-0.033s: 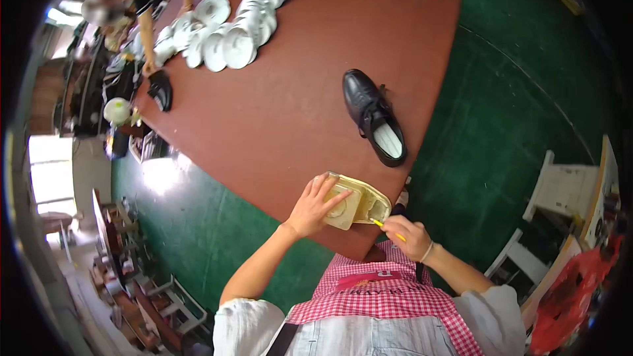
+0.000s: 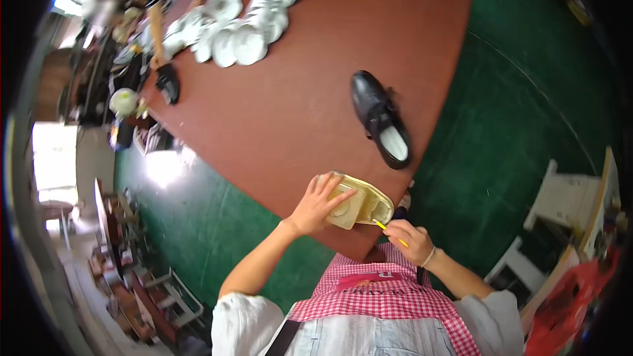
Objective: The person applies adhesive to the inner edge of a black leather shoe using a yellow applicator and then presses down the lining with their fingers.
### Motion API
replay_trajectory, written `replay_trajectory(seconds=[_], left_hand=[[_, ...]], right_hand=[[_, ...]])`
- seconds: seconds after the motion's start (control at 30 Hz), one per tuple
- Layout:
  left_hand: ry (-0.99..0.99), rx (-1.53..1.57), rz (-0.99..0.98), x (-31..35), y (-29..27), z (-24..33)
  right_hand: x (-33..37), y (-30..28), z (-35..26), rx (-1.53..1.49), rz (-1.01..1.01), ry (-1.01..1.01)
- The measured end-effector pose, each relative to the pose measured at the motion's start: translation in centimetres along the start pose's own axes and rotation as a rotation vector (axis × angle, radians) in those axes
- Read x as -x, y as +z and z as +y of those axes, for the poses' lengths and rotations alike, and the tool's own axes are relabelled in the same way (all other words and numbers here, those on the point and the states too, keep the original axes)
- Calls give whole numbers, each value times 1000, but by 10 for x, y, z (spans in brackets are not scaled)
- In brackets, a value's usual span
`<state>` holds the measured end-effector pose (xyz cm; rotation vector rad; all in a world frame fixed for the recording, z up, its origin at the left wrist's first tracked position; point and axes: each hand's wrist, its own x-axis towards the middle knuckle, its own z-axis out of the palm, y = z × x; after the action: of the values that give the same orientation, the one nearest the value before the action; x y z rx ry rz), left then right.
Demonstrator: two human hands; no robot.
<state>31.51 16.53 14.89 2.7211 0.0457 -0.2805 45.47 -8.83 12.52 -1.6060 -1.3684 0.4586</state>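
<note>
A yellowish, see-through plastic tray (image 2: 376, 202) lies at the near corner of the brown table, with a squarish pale yellow piece (image 2: 345, 211) on its left part. My left hand (image 2: 314, 206) grips the tray's left end, its fingers over the far rim and the thumb across the squarish piece. Pinched in my right hand (image 2: 410, 238) is a thin yellow stick-like tool (image 2: 382, 225). Its tip reaches the tray's right end; I cannot make out the kind of tip. Beyond the tray rests a black lace-up shoe (image 2: 374, 107) with a pale insole, touched by neither hand.
Rows of white, round, dish-like pieces (image 2: 250, 45) cover the far left of the brown table (image 2: 290, 112). Another person's hand (image 2: 157, 62) holds a black shoe (image 2: 168, 84) at the left edge. White stools (image 2: 560, 188) stand on the green floor at right.
The whole view has shifted slightly, so the table and shoe appear a little further right. My hands keep their places on the tray and the yellow tool.
</note>
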Motion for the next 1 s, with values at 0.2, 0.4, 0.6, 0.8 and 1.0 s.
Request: replay_trajectory(seconds=[0.2,0.4,0.6,0.8,1.0], left_hand=[[318,-81,133,-89,-24,-6],[737,-687,378,-197,30,-28],[394,-887,-33,-198,28,-24],[-93,-654,-34,-125,39,-75],[39,-245,513,-92,-9,-124]], right_hand=[[11,-6,-7,95,9,39],[19,20,-21,123,133,122],[14,28,-32,149,404,247],[18,39,-19,149,386,376],[12,34,-28,235,479,406]])
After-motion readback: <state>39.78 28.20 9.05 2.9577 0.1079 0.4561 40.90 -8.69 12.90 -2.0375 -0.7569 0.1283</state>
